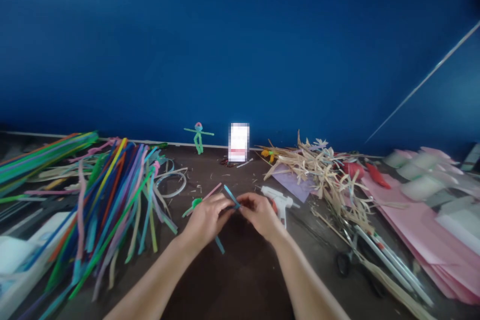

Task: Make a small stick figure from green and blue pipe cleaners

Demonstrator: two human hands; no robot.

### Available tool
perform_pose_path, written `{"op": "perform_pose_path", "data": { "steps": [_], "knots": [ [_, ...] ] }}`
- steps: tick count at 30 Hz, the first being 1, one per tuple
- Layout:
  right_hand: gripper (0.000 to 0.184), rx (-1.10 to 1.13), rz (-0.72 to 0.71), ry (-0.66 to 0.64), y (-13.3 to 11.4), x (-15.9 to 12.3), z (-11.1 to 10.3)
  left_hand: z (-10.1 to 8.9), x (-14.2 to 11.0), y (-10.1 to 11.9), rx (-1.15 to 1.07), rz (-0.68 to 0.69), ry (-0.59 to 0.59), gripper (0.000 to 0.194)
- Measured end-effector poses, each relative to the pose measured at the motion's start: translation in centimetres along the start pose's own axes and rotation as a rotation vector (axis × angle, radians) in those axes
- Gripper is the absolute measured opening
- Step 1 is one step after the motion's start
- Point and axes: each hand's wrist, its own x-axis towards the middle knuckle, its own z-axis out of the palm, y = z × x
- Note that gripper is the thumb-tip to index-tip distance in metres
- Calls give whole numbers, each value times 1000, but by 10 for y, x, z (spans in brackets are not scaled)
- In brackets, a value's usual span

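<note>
My left hand (208,219) and my right hand (260,215) meet over the dark table (243,260), fingertips pinched together on a teal pipe cleaner (231,195). Its lower end (220,245) sticks out below my left hand. A pink pipe cleaner (212,191) and a green piece (195,204) poke out beside my left fingers, apparently crossing in the same bundle. A white hot glue gun (279,201) lies just right of my right hand, not touching it.
A large heap of multicoloured pipe cleaners (112,200) spreads to the left. On the right lie dried straw strips (322,172), scissors (344,263), pale rods (386,265) and pink paper sheets (423,240). A small pipe-cleaner figure (198,137) stands against the blue backdrop (240,45).
</note>
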Motion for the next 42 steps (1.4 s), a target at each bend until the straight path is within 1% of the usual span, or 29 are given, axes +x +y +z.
{"op": "perform_pose_path", "data": {
  "steps": [4,7,11,15,19,24,26,29,31,33,34,36,38,42],
  "knots": [
    [11,54,20,-30,-3,-1,1,1,0,-4,25,8,-6,15],
    [9,111,41,-37,-6,-2,2,1,1,-6,2,-7,-13,14],
    [9,180,59,-53,-8,-2,3,1,3,-2,-42,-27,-47,14],
    [7,224,72,-98,-10,-3,2,-2,4,3,-49,-54,-70,15],
    [5,176,37,-101,-12,-4,3,-4,4,2,-20,-134,-84,15],
    [9,101,-35,-85,-13,-4,4,-5,4,1,6,-208,-138,20],
    [10,96,-28,-92,-14,-5,3,-5,3,2,47,-183,-122,19],
    [13,111,6,-94,-16,-6,2,-3,0,5,153,-56,-69,16],
    [11,79,-1,-66,-16,-6,2,-2,-2,6,236,33,-47,16],
    [5,22,-29,-21,-16,-6,3,-1,-3,6,286,82,-30,15],
    [5,2,-42,-1,-15,-5,3,-1,-3,6,293,96,-22,15],
    [12,3,-54,26,-14,-4,4,0,-2,5,280,116,-6,16],
    [17,15,-44,23,-14,-3,5,0,-2,4,253,125,9,17],
    [11,-65,-16,-7,-18,-4,5,-1,-1,4,228,89,10,14]
  ]
}}
